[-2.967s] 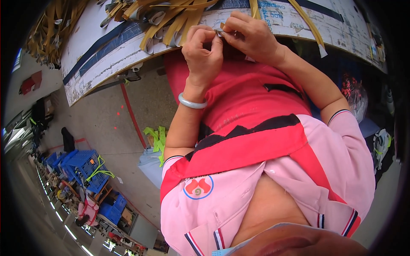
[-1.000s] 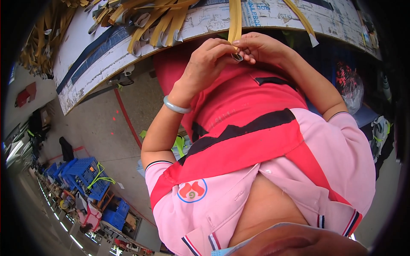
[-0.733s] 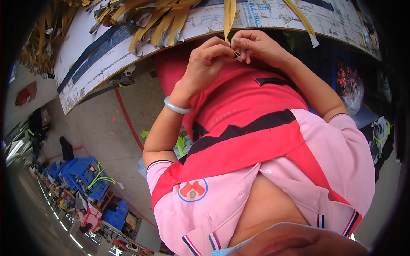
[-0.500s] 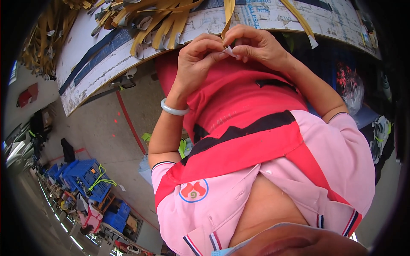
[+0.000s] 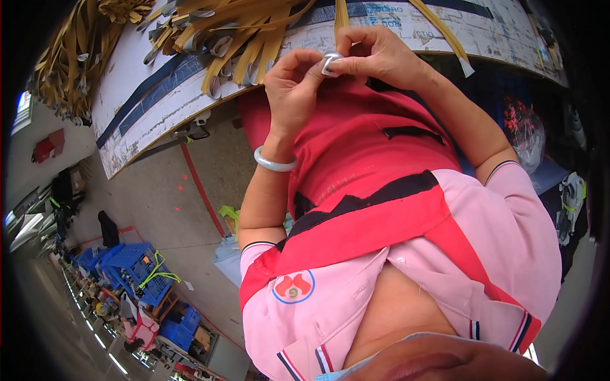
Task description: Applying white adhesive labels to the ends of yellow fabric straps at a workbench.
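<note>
In front of the red apron, at the table's near edge, both my hands meet at the end of a yellow-brown strap (image 5: 342, 16). Its silvery-white end (image 5: 331, 62) is curled over between my fingertips. My left hand (image 5: 293, 79), with a pale bangle on its wrist, is closed, thumb and forefinger pinching the white end from the left. My right hand (image 5: 384, 58) pinches the same end from the right, its fingers closed too. The rest of the strap runs away from me over the tabletop. Fingers partly hide the fold.
The white, worn table (image 5: 136, 143) curves across the top. On it lie a heap of yellow straps with grey ends (image 5: 248, 38) and a single strap (image 5: 441, 32) at the right. Further straps (image 5: 70, 70) hang at the far left. Blue crates (image 5: 143, 267) stand on the floor at left.
The strap's white end has turned upward and now shows a curl between my fingertips. My right hand has shifted slightly up and left; the whole view has shifted a little.
</note>
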The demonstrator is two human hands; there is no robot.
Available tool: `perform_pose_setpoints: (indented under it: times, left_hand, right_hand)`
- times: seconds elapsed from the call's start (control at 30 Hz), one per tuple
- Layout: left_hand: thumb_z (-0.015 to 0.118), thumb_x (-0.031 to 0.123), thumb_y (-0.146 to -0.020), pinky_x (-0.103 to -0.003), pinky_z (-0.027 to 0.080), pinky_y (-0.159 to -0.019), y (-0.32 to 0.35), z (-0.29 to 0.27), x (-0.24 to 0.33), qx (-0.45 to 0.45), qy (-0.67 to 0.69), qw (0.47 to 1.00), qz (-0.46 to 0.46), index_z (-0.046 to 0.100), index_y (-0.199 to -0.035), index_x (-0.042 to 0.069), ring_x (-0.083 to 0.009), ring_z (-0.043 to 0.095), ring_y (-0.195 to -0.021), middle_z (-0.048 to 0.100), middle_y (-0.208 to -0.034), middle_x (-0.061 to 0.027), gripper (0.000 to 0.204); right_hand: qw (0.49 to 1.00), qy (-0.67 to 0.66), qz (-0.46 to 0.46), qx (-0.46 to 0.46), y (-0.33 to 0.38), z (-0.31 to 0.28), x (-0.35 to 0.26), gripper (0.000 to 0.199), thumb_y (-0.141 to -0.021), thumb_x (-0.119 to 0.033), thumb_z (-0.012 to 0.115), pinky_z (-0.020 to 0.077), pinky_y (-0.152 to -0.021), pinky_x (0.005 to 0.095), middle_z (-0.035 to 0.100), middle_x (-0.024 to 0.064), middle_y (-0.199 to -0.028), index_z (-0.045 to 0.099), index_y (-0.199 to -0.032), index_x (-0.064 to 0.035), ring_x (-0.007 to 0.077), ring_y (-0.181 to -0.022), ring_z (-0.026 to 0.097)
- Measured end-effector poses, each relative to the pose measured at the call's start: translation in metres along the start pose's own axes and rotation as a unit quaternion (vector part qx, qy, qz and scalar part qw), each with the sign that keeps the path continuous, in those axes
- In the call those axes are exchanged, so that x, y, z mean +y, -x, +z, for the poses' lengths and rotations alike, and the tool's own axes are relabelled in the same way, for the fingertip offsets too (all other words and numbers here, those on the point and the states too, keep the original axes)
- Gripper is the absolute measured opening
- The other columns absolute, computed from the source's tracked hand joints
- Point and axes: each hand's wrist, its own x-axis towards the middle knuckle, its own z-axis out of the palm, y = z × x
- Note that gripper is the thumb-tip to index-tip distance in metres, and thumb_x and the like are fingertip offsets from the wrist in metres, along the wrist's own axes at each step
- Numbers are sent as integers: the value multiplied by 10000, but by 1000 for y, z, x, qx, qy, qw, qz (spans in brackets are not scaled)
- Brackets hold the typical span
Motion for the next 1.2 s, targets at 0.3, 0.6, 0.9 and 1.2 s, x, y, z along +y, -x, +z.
perform_pose_setpoints:
  times: [0.3,0.6,0.9,1.2]
  left_hand:
    - [622,-107,-884,-236,564,-644,2,18,-5,73,-24,994,73,606,-958,-49,-120,665,-771,600,-1050,-86,95]
    - [703,-79,-830,-227,539,-626,-7,-16,-4,-33,-212,969,118,677,-988,-4,-89,639,-738,638,-1003,-80,177]
    - [676,-121,-788,-263,504,-599,-12,-28,-11,-61,-285,941,172,659,-887,-5,-159,628,-676,640,-830,-77,153]
    - [648,-99,-861,-233,501,-583,1,-25,8,31,-239,959,149,586,-865,-21,-120,607,-656,596,-859,-81,100]
  right_hand:
    - [983,67,-114,124,-6,-10,51,64,-931,-67,633,459,-613,231,625,12,-790,632,-972,-18,66,-712,565]
    - [997,-61,-41,1,2,-16,41,189,-978,-144,626,527,-756,230,653,37,-944,620,-1120,-20,87,-805,630]
    - [995,-58,66,43,0,-4,19,265,-983,-321,629,493,-628,206,607,-10,-741,627,-961,-57,61,-659,584]
    - [998,1,14,54,3,-7,31,259,-971,-280,653,437,-582,208,551,-30,-691,620,-843,-57,46,-614,516]
